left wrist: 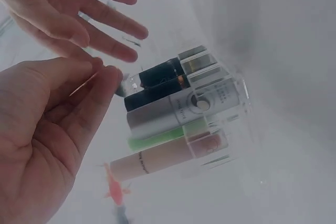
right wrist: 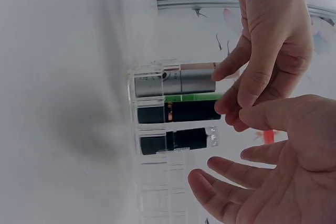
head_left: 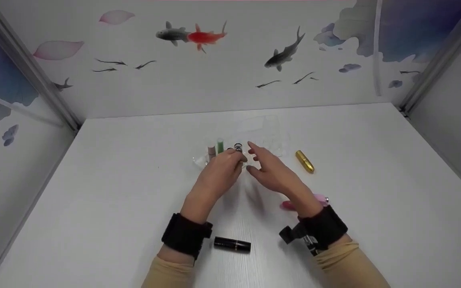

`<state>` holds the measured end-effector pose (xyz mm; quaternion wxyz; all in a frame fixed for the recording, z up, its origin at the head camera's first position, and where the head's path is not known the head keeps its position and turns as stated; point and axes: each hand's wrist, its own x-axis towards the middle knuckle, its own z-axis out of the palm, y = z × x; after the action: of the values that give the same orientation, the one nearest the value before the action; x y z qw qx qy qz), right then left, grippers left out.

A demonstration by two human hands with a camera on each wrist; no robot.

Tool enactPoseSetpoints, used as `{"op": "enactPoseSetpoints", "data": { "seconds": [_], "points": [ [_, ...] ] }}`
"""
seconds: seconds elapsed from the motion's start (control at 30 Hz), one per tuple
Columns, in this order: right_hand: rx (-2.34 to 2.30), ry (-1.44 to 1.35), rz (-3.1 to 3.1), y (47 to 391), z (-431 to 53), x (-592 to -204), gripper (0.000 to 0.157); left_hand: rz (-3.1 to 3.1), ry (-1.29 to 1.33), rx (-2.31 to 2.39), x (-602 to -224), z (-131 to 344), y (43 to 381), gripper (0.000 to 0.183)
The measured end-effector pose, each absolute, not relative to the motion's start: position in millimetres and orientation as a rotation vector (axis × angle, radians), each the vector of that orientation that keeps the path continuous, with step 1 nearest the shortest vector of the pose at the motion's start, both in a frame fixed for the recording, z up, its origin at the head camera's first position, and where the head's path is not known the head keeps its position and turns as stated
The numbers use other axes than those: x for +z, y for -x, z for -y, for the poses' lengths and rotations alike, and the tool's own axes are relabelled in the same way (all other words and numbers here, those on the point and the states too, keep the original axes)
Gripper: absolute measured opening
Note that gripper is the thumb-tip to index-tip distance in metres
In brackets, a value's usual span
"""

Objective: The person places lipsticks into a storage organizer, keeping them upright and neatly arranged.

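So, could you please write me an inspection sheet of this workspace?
Surface: white table, shadows below the hands.
Job's things: clear holder with a beige tube, green tube, silver tube and two black tubes standing in it.
Clutter: gold tube, pink tube partly hidden by the right wrist, and loose black tube, all lying down; possibly part of the job.
Grippers: left hand has bent fingers by the tube ends, contact unclear; right hand has spread fingers, holding nothing.
Cables: nothing seen.
Surroundings: white walls with fish prints, metal posts at the corners.
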<state>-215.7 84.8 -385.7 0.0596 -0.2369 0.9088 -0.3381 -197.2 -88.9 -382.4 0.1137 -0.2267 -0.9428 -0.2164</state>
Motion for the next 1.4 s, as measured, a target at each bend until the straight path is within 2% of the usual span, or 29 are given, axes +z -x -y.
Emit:
{"op": "enactPoseSetpoints", "data": {
  "seconds": [0.1, 0.2, 0.3, 0.47, 0.87, 1.1, 1.4],
  "points": [
    [-1.001, 0.709, -2.760, 210, -85, -379, 0.053, 2.884, 0.680, -0.680, -372, 95, 193, 0.010],
    [-0.897, 0.777, -2.710, 204, -85, -374, 0.036, 3.097, 0.646, -0.707, -362, 102, 185, 0.006],
    [-0.707, 0.947, -2.570, 197, -82, -373, 0.024, 3.308, 0.584, -0.644, -357, 108, 177, 0.016],
    [-0.414, 1.101, -2.324, 184, -69, -378, 0.029, 3.490, 0.487, -0.521, -354, 112, 171, 0.025],
    [-0.159, 0.979, -2.311, 162, -47, -390, 0.039, 3.668, 0.508, -0.345, -360, 104, 166, 0.032],
    [-0.204, 1.000, -2.420, 165, -51, -397, 0.016, 3.706, 0.504, -0.291, -367, 98, 166, 0.028],
    [-0.325, 1.129, -2.537, 185, -75, -398, 0.009, 3.567, 0.564, -0.485, -374, 100, 174, 0.019]
  ]
}}
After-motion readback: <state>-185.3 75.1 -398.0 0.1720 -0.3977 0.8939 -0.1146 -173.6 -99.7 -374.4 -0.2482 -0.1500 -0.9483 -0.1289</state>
